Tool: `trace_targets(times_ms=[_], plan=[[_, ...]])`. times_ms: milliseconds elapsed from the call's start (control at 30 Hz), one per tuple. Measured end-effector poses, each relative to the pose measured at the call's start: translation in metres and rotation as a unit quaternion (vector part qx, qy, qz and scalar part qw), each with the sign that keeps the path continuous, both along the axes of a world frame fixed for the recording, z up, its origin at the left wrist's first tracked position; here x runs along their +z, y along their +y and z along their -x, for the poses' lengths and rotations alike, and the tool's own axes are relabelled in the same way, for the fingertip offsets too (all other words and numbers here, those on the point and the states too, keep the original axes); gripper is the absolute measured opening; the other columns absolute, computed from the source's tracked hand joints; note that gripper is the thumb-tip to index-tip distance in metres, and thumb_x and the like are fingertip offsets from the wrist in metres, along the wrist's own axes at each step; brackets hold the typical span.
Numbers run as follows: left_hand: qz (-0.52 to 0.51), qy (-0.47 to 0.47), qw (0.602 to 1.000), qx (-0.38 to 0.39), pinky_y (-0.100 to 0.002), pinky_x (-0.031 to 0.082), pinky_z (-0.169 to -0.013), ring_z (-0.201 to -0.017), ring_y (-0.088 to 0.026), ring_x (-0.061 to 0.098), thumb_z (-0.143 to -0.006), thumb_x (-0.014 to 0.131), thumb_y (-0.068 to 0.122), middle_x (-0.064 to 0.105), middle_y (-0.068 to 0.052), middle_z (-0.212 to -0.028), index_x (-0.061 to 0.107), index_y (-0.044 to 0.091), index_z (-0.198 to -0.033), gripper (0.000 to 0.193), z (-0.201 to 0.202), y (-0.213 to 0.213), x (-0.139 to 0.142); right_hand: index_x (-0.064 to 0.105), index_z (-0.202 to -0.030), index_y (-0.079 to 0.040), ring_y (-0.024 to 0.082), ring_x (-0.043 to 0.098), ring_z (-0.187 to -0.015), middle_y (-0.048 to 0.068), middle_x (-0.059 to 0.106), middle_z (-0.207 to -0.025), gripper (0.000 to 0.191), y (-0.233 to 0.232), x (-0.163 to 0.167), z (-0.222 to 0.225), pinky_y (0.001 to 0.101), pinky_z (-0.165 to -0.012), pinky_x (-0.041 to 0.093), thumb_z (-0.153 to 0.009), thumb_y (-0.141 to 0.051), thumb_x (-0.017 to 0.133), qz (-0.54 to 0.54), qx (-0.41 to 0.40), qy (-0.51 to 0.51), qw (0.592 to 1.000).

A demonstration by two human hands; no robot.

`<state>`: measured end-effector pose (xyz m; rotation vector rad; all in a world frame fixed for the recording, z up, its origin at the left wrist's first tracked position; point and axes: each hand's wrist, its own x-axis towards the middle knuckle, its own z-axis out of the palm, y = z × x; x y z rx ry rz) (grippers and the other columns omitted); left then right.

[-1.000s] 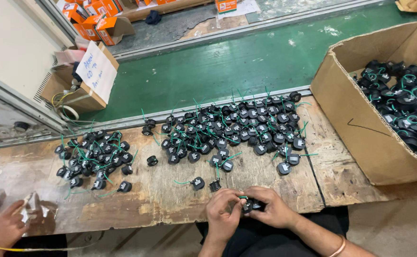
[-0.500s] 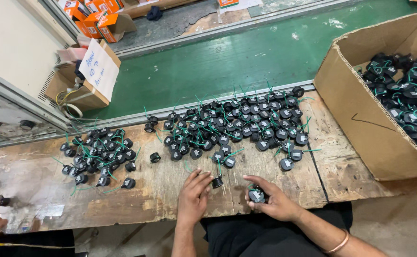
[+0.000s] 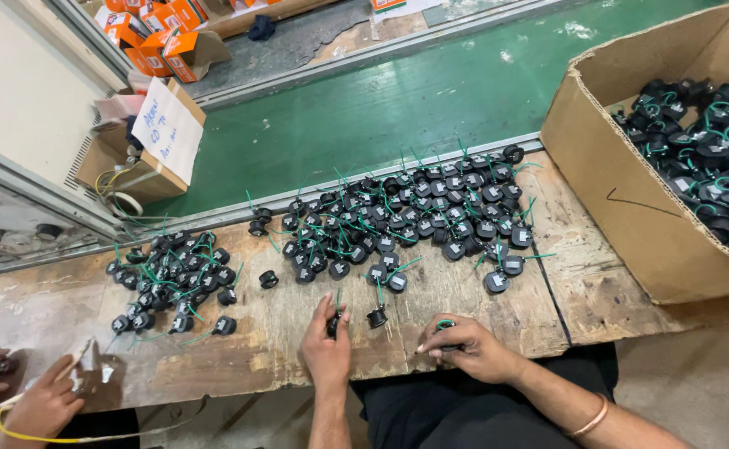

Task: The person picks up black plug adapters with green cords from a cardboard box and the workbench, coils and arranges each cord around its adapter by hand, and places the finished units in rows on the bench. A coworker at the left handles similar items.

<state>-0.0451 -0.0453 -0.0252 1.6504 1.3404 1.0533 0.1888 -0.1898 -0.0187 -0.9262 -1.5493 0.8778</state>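
The left hand [image 3: 328, 345] lies on the wooden table [image 3: 464, 303] with its fingers closed around a small black part [image 3: 333, 324]. Only a bit of that part peeks out, with a thin green wire poking up from it. The right hand [image 3: 464, 347] is curled tight over another black part [image 3: 446, 326] near the table's front edge, and most of that one is hidden under the fingers (a loop of green wire shows on top). One loose part [image 3: 376, 317] sits between the two hands, close to the left one.

Behind the hands lies a big pile of black parts [image 3: 406, 220], and a smaller pile [image 3: 173, 278] lies off to the left. A cardboard box [image 3: 630, 199] on the right holds more, but the picture cuts it off. At the bottom left, another person's hands [image 3: 44, 403] hold something pale that is hard to make out.
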Motion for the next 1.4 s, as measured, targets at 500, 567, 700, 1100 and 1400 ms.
trace_targets(times_ms=[500,567,700,1100,1400], plan=[[-0.208,-0.102,0.926,-0.299,-0.036,0.055,-0.088,-0.097,-0.024,0.068,-0.069,0.087,0.0,0.078,-0.006,-0.089,0.079,0.008,-0.091,0.024,-0.075,-0.075,0.046,0.059,-0.13,-0.005,0.038,0.054,-0.13,0.022,0.055,-0.136,0.062,-0.002,0.013,0.007,0.0466,-0.108,0.043,-0.076,-0.019,0.085,-0.009,-0.086,-0.14,0.986],[-0.23,-0.103,0.922,-0.293,-0.036,0.055,-0.089,-0.093,-0.024,0.069,-0.072,0.086,0.0,0.078,-0.006,-0.091,0.078,0.008,-0.093,0.023,-0.081,-0.08,0.05,0.054,-0.131,-0.005,0.04,0.049,-0.138,0.024,0.05,-0.144,0.062,-0.003,0.007,0.008,0.0469,-0.113,0.04,-0.08,-0.02,0.085,-0.061,-0.106,-0.137,0.983],[-0.207,-0.158,0.924,-0.279,-0.035,0.056,-0.087,-0.091,-0.025,0.069,-0.082,0.079,-0.004,0.074,-0.008,-0.094,0.075,0.004,-0.103,0.023,-0.076,-0.084,0.046,0.05,-0.131,-0.004,0.041,0.047,-0.143,0.024,0.049,-0.147,0.058,-0.005,0.006,0.007,0.0472,-0.118,0.039,-0.091,-0.029,0.085,-0.158,-0.105,-0.113,0.975],[-0.094,-0.201,0.928,-0.299,-0.034,0.058,-0.093,-0.106,-0.023,0.073,-0.08,0.08,-0.003,0.078,-0.013,-0.107,0.071,0.002,-0.089,0.014,-0.029,-0.061,0.007,0.07,-0.118,0.0,0.033,0.067,-0.107,0.017,0.065,-0.113,0.047,-0.008,0.015,0.005,0.0436,-0.092,0.054,-0.086,-0.033,0.078,-0.026,-0.057,-0.092,0.994],[0.014,-0.273,0.91,-0.313,-0.033,0.056,-0.087,-0.097,-0.021,0.068,-0.078,0.088,0.002,0.071,-0.01,-0.1,0.061,0.005,-0.082,0.027,-0.038,-0.066,-0.002,0.071,-0.114,-0.002,0.031,0.066,-0.11,0.014,0.065,-0.115,0.045,-0.009,-0.002,0.002,0.0411,-0.095,0.053,-0.078,-0.021,0.088,-0.043,-0.052,-0.108,0.992]])
